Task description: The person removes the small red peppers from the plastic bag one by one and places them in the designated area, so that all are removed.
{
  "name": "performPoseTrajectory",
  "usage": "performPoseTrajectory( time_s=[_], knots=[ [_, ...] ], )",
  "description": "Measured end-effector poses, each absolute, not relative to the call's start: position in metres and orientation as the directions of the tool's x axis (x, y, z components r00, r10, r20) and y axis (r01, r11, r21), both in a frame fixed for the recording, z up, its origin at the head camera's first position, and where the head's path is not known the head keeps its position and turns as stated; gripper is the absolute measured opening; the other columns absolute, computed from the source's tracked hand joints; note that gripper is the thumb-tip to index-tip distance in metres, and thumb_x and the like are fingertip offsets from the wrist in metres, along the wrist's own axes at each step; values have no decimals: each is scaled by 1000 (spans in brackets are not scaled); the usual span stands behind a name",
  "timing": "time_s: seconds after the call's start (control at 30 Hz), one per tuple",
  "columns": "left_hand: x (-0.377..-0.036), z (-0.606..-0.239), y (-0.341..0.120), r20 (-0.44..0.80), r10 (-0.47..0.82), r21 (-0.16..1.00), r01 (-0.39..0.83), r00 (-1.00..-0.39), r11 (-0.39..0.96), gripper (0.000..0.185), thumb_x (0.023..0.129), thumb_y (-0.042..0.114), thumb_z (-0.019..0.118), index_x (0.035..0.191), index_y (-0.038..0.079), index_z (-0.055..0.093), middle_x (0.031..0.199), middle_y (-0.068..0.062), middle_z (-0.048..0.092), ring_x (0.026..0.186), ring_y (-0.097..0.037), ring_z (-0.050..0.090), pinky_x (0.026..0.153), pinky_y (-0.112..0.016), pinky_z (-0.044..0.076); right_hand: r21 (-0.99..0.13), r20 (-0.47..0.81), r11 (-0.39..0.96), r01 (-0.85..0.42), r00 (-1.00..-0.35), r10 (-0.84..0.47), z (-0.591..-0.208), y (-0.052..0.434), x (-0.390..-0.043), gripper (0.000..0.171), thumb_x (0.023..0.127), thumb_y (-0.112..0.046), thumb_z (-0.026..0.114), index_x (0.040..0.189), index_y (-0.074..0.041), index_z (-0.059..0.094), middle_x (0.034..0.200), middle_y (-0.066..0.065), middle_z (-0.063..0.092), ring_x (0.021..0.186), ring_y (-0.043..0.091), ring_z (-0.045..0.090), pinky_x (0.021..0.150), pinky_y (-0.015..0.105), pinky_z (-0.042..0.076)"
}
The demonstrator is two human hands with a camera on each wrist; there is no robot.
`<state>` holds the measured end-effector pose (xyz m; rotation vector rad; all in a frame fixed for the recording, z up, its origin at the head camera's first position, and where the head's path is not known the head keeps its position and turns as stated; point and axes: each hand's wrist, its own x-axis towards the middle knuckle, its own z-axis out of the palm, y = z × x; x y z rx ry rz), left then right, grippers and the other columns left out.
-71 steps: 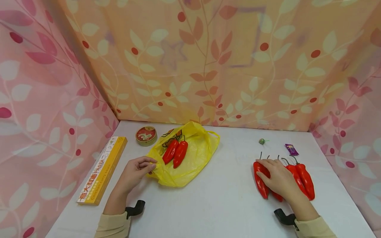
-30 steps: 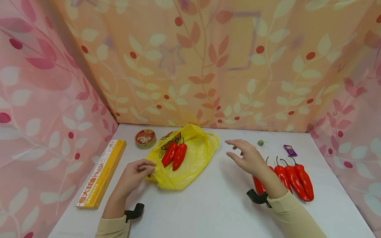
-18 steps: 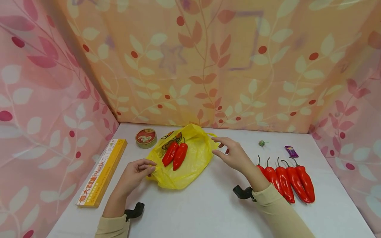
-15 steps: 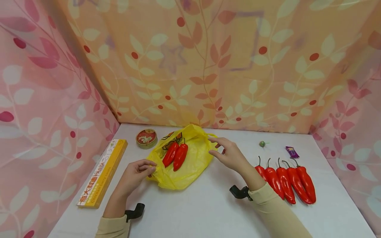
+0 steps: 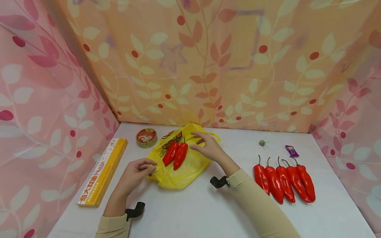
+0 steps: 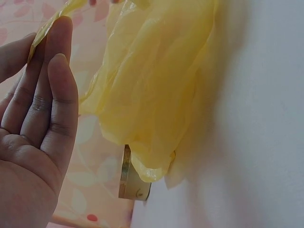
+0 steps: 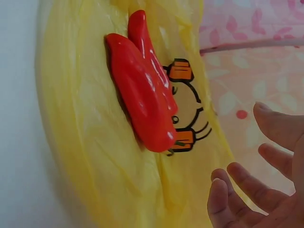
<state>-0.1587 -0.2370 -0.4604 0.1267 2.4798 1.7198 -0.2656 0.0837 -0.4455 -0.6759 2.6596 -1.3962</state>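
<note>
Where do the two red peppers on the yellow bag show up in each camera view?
Head: the two peppers lie side by side on the yellow bag, left of centre, between the left hand and right hand.
Left wrist: not in view; only bag folds and the hand's fingers.
Right wrist: upper centre, beside the bag's cartoon print.
Shared landmark: the yellow bag, in all three views.

Your right hand covers part of the bag's far edge, so you cannot tell whether it touches the plastic; in the left wrist view the tin sits mostly behind the bag; the candy and wrapper are too small to read; your right wrist view cuts off your palm.
</note>
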Motion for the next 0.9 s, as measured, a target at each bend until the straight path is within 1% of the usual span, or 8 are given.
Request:
performPoseTrajectory(
  time_s=[0.13, 0.3, 0.37, 0.5, 0.57, 0.67, 0.77, 0.9],
  knots=[
    [-159, -460, -236, -51, 134, 938, -2, -990, 347, 27, 94, 29, 73, 111, 9, 71, 89, -8, 75, 82, -22, 66, 79, -36, 58, -825, 92, 471, -312, -897, -433, -454, 69, -279, 61, 92, -35, 75, 145, -14, 54, 140, 18, 60, 112, 33, 66, 91, 41, 57],
    [-158, -459, -236, -60, 128, 936, -11, -990, 351, 26, 94, 28, 73, 111, 9, 71, 89, -7, 75, 83, -22, 66, 80, -37, 58, -837, 16, 493, -238, -911, -412, -468, 50, -292, 66, 89, -39, 77, 144, -11, 55, 138, 19, 60, 115, 35, 64, 93, 44, 57],
    [-158, -460, -235, -58, 133, 937, -8, -989, 350, 27, 94, 28, 74, 111, 8, 71, 89, -8, 75, 82, -22, 66, 79, -35, 58, -827, -22, 523, -205, -919, -394, -473, 43, -295, 68, 87, -42, 78, 144, -12, 55, 138, 19, 60, 120, 35, 62, 95, 45, 55],
    [-159, -461, -235, -51, 150, 937, 5, -987, 350, 28, 94, 27, 73, 112, 5, 70, 88, -8, 75, 81, -21, 66, 78, -32, 58, -824, -94, 549, -140, -922, -376, -480, 33, -296, 76, 85, -45, 80, 148, -15, 51, 144, 18, 55, 131, 36, 52, 106, 50, 48],
    [-159, -461, -235, -53, 148, 936, 3, -988, 353, 28, 94, 27, 73, 112, 6, 70, 89, -8, 75, 82, -21, 66, 78, -31, 58, -823, -115, 556, -117, -924, -365, -483, 30, -295, 78, 84, -45, 80, 150, -15, 48, 146, 17, 53, 133, 35, 50, 108, 51, 46],
    [-159, -460, -235, -63, 138, 933, -9, -988, 360, 27, 94, 29, 73, 111, 8, 71, 89, -7, 75, 82, -22, 66, 79, -32, 58, -814, -124, 571, -108, -928, -352, -486, 25, -295, 80, 84, -45, 81, 150, -16, 47, 148, 13, 52, 132, 32, 50, 110, 49, 45],
    [-159, -459, -235, -67, 133, 931, -14, -989, 366, 27, 94, 30, 73, 111, 9, 71, 89, -6, 75, 83, -22, 66, 79, -33, 58, -805, -115, 580, -121, -929, -353, -487, 21, -294, 77, 83, -42, 82, 148, -14, 51, 146, 12, 54, 128, 30, 52, 109, 46, 45],
    [-159, -458, -234, -74, 128, 928, -22, -989, 371, 27, 94, 30, 73, 112, 9, 71, 89, -6, 75, 83, -23, 66, 80, -36, 58, -801, -107, 586, -123, -933, -342, -485, 18, -291, 69, 83, -38, 84, 141, -11, 58, 137, 12, 60, 117, 27, 56, 103, 42, 51]
  ],
)
